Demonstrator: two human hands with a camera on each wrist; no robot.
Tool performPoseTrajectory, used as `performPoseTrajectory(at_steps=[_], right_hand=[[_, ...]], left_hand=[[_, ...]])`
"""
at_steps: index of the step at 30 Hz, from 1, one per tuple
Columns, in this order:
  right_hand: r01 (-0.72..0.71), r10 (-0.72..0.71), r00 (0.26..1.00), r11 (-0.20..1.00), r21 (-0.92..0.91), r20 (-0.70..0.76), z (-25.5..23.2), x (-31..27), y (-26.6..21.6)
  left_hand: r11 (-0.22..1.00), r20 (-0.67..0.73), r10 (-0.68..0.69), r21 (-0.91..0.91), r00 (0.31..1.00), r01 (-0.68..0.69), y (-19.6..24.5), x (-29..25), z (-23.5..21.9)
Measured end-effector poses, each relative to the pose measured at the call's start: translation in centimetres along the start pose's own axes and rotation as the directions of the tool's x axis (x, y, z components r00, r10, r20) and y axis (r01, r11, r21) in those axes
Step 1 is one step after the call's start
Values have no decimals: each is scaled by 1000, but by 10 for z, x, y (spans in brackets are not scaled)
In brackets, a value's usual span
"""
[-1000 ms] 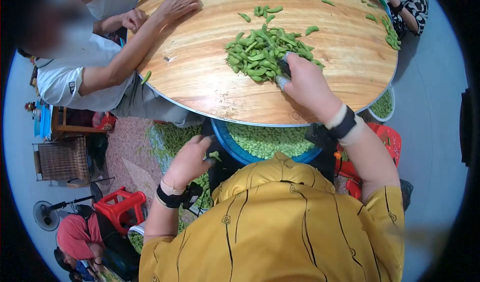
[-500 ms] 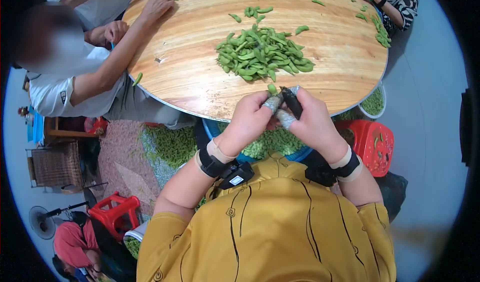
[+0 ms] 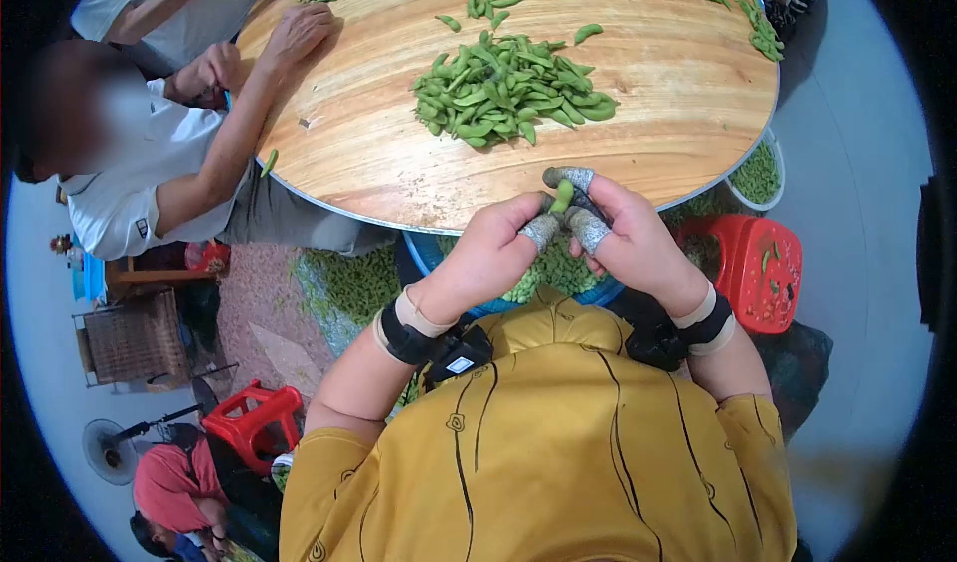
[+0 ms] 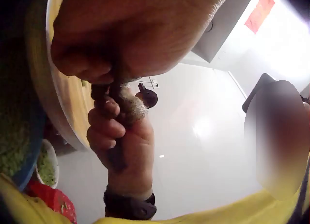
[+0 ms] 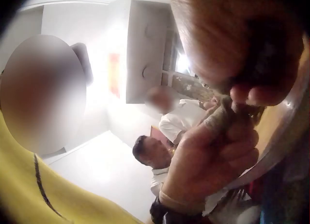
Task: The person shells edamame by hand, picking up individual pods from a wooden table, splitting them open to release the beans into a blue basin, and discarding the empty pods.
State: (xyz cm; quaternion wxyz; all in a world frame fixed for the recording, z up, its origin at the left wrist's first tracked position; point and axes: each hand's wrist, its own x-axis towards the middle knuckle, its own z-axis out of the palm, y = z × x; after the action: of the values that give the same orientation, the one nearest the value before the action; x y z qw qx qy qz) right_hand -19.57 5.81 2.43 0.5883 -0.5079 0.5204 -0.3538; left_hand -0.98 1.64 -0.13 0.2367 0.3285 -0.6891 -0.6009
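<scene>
My two hands meet just off the near edge of the round wooden table (image 3: 399, 153). Between them stands a green edamame pod (image 3: 562, 196). My left hand (image 3: 498, 248) pinches its lower end with a taped thumb. My right hand (image 3: 623, 233), with taped fingertips (image 3: 588, 229), grips the same pod from the right and also holds a dark tool. In the left wrist view my right hand (image 4: 118, 136) shows with fingers curled. In the right wrist view my left hand (image 5: 213, 161) is curled against it. A pile of edamame pods (image 3: 503, 89) lies on the table beyond.
A blue basin of shelled beans (image 3: 543, 273) sits under the table edge below my hands. A person in white (image 3: 150, 153) leans on the table at left. A red stool (image 3: 763, 273) stands at right, another red stool (image 3: 249, 422) at lower left. Loose pods (image 3: 763, 34) lie far right.
One second ago my right hand reached into the pile and my left hung low by the basin. Both hands then came together at the table edge with one pod, held slightly lower now.
</scene>
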Motion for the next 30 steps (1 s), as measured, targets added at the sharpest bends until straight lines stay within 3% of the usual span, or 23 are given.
performPoseTrajectory(at_steps=[1,3,16,19,21,22,24,25,26,27,28,29,30], right_hand=[[0,0,1000,1000,2,-2,0,-1,-1],[-44,42,999,986,162,18,0,-3,-3],[-50,37,997,972,228,63,0,-6,-3],[-50,38,997,978,202,61,1,-6,-6],[-69,56,996,970,233,62,1,-5,-7],[-68,56,997,970,232,61,1,-4,-5],[-40,18,996,969,245,92,-1,-1,0],[-39,17,996,969,245,91,-3,-1,0],[-75,37,989,960,271,142,-6,-1,-1],[-112,56,980,949,296,191,-7,-2,-2],[-113,57,980,947,300,189,-7,-4,-6],[-172,93,970,915,365,224,-8,-7,-11],[-232,126,957,875,425,262,-8,-9,-13]], left_hand=[[1000,3,-1,1,1000,0,1,0,1],[953,-21,-167,-260,986,156,8,-1,2],[962,-2,-220,-165,976,216,9,0,-3],[989,-56,-117,-95,992,111,1,0,-1],[919,-110,212,361,971,-160,-3,-1,-2],[918,-110,213,361,971,-161,-3,-1,-3],[701,-60,332,683,941,-204,2,-4,-4],[701,-59,333,684,941,-205,8,-5,-5],[895,-72,175,426,982,-128,15,-6,-7],[991,-32,16,131,999,-12,19,-8,-9],[991,-28,13,132,1000,-9,17,-9,-13],[947,101,-109,-293,989,134,13,-9,-17],[708,266,-163,-639,950,301,8,-9,-19]])
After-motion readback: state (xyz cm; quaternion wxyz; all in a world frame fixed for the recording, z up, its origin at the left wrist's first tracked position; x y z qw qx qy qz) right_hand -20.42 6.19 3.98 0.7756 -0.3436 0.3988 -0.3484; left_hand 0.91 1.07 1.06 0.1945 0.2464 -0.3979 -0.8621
